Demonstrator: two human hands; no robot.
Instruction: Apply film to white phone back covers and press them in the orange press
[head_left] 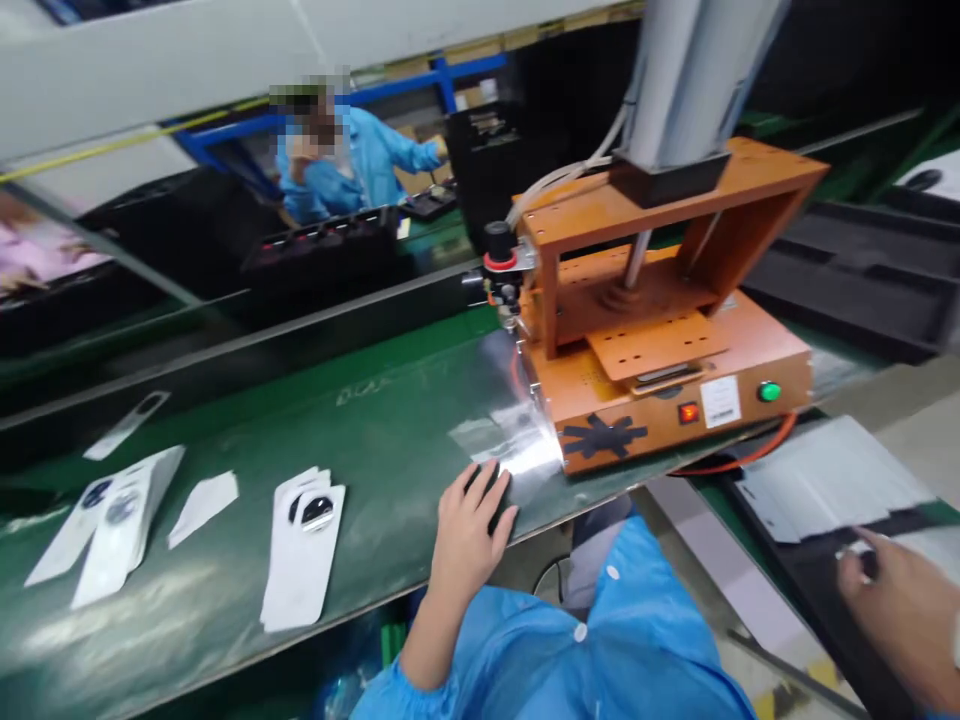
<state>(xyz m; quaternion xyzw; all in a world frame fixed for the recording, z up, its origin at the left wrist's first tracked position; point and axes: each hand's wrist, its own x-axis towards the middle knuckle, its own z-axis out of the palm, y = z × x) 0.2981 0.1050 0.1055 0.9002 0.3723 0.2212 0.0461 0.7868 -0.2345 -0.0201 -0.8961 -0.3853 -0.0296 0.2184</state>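
My left hand (472,525) lies on the green bench top near its front edge, fingers spread, holding nothing. It is beside some clear film-like pieces (502,435) left of the orange press (675,390). Far to the right, my right hand (904,610) is curled, thumb and fingers around a small dark round piece (864,560) with a silvery edge; blur hides its exact kind. That hand is over a black tray (806,575), close to a row of overlapping whitish flat panels (836,480).
Left on the bench are white phone-back-shaped panels (300,575) with round dark camera areas, another fanned stack (112,540), and a torn white piece (204,505). A red hose (750,465) runs below the press. Across the bench sits a co-worker in blue (382,150).
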